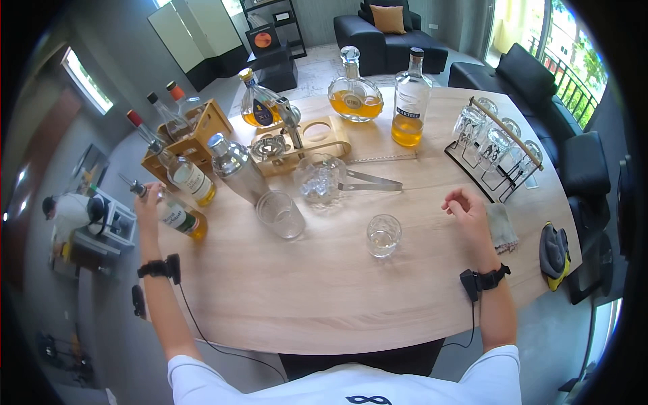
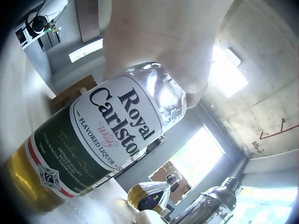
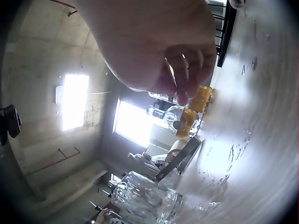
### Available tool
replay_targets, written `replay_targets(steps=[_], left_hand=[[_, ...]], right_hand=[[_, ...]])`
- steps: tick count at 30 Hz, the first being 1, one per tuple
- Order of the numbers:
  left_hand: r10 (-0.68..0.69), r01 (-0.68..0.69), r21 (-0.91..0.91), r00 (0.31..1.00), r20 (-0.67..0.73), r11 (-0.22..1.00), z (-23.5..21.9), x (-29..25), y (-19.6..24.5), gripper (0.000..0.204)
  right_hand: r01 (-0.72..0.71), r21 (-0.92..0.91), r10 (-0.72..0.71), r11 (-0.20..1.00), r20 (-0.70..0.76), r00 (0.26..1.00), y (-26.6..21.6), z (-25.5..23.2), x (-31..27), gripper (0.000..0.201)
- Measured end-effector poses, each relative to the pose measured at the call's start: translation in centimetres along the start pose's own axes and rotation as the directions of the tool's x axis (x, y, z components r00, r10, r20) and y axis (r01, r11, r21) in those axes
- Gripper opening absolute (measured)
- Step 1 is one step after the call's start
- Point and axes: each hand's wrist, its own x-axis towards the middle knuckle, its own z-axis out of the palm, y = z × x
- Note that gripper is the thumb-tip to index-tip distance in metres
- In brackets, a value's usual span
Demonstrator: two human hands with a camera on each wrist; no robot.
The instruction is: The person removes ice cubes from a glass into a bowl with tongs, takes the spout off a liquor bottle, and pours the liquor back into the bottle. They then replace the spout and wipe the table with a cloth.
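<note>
My left hand (image 1: 147,209) grips a whisky bottle (image 2: 96,133) by its neck at the table's left side. Its label reads Royal Carlston, a pour spout tops it, and amber liquid fills its lower part. In the head view the bottle leans, spout toward the upper left. A clear mixing glass (image 1: 281,216) and a steel cocktail shaker (image 1: 237,169) stand to the right of it. My right hand (image 1: 468,210) hovers over the right of the table, fingers loosely curled around nothing. A small drinking glass (image 1: 383,236) is the nearest vessel to its left.
An ice bowl (image 1: 317,181) with tongs (image 1: 371,182) sits mid-table. Behind are a wooden bar-tool stand (image 1: 331,145) and liquor bottles (image 1: 354,98). A wooden crate (image 1: 217,121) holds more bottles. A glass rack (image 1: 503,152), folded cloth (image 1: 502,228) and grey pouch (image 1: 554,255) lie right.
</note>
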Motion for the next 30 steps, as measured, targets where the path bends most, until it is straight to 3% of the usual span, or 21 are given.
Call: replay_targets(steps=[2, 4, 5, 6, 7, 9, 10, 11, 12, 13, 14, 16, 20, 21, 23, 25, 26, 28, 29, 30], left_hand=[[-0.025, 0.025, 0.018, 1.0, -0.014, 1.0, -0.8, 0.3, -0.9, 0.029], [0.063, -0.053, 0.04, 0.948, -0.311, 0.998, -3.0, 2.0, -4.4, 0.036], [0.06, -0.051, 0.038, 0.95, -0.307, 0.998, -2.5, 0.8, -2.9, 0.036], [0.239, -0.175, 0.18, 0.863, -0.444, 0.968, -1.3, -1.9, 0.6, 0.035], [0.415, -0.266, 0.334, 0.731, -0.541, 0.904, 0.1, -4.9, 4.1, 0.034], [0.414, -0.36, 0.216, 0.853, -0.318, 0.908, 3.8, -11.0, 9.3, 0.026], [0.332, -0.294, 0.272, 0.937, -0.106, 0.916, 6.6, -14.5, 12.7, 0.013], [0.127, -0.101, -0.18, 0.982, 0.137, 0.978, 10.1, -17.7, 14.8, 0.021], [0.324, -0.386, 0.071, 0.85, 0.416, 0.92, 12.7, -20.1, 19.0, 0.043], [0.272, -0.31, -0.037, 0.763, 0.586, 0.95, 15.1, -21.8, 20.2, 0.067], [0.3, -0.339, -0.084, 0.659, 0.689, 0.937, 17.3, -22.7, 21.0, 0.082], [0.361, -0.383, -0.147, 0.58, 0.73, 0.912, 21.8, -24.0, 20.4, 0.09], [0.467, -0.445, -0.217, 0.591, 0.658, 0.869, 29.6, -24.9, 19.4, 0.1], [0.43, -0.378, -0.235, 0.594, 0.68, 0.895, 31.3, -25.2, 18.6, 0.099], [0.394, -0.313, -0.249, 0.599, 0.697, 0.916, 32.2, -25.0, 18.5, 0.099], [0.246, -0.141, -0.202, 0.571, 0.783, 0.969, 32.5, -24.9, 18.5, 0.099], [0.244, -0.141, -0.199, 0.573, 0.783, 0.97, 32.3, -24.8, 18.5, 0.099], [0.201, -0.243, -0.055, 0.636, 0.745, 0.969, 31.2, -24.7, 18.3, 0.09], [0.196, -0.24, -0.053, 0.627, 0.754, 0.969, 30.6, -24.5, 18.4, 0.09], [0.249, -0.406, 0.047, 0.644, 0.724, 0.913, 29.9, -24.0, 18.6, 0.084]], right_hand=[[-0.013, -0.034, 0.014, 0.999, 0.011, 1.0, 0.1, 0.0, 0.0, 0.011], [-0.027, -0.065, 0.028, 0.998, 0.02, 0.999, 0.0, 0.0, 0.0, 0.011], [-0.042, -0.088, 0.045, 0.995, 0.037, 0.998, -0.2, 0.1, -0.1, 0.012], [-0.059, -0.112, 0.065, 0.992, 0.051, 0.997, -0.4, 0.1, -0.2, 0.013], [-0.067, -0.115, 0.073, 0.991, 0.046, 0.996, -0.6, 0.2, -0.4, 0.013], [-0.083, -0.16, 0.098, 0.984, 0.085, 0.992, -1.0, 0.3, -0.6, 0.016], [-0.085, -0.166, 0.101, 0.982, 0.088, 0.991, -1.0, 0.3, -0.6, 0.016], [-0.074, -0.18, 0.092, 0.981, 0.097, 0.991, -1.1, 0.3, -0.6, 0.017], [-0.058, -0.194, 0.081, 0.979, 0.11, 0.991, -1.2, 0.3, -0.5, 0.019], [-0.049, -0.198, 0.074, 0.979, 0.123, 0.99, -1.2, 0.4, -0.5, 0.019], [-0.053, -0.225, 0.08, 0.973, 0.113, 0.99, -1.2, 0.5, -0.6, 0.019], [-0.045, -0.255, 0.075, 0.966, 0.111, 0.991, -1.4, 0.7, -0.7, 0.02], [-0.051, -0.251, 0.083, 0.967, 0.12, 0.989, -1.8, 0.9, -1.1, 0.02], [-0.051, -0.247, 0.082, 0.968, 0.116, 0.99, -1.8, 0.9, -1.1, 0.02], [-0.04, -0.251, 0.072, 0.967, 0.12, 0.99, -1.5, 0.7, -1.0, 0.02], [-0.036, -0.254, 0.07, 0.966, 0.127, 0.989, -1.2, 0.6, -0.9, 0.02], [-0.021, -0.245, 0.051, 0.969, 0.12, 0.991, -0.9, 0.7, -0.9, 0.02], [-0.019, -0.232, 0.045, 0.972, 0.108, 0.993, -1.2, 0.7, -1.2, 0.02], [-0.016, -0.291, 0.053, 0.957, 0.12, 0.991, -2.4, 0.8, -1.4, 0.019], [-0.013, -0.349, 0.063, 0.937, 0.13, 0.989, -3.3, 1.0, -1.7, 0.017]])
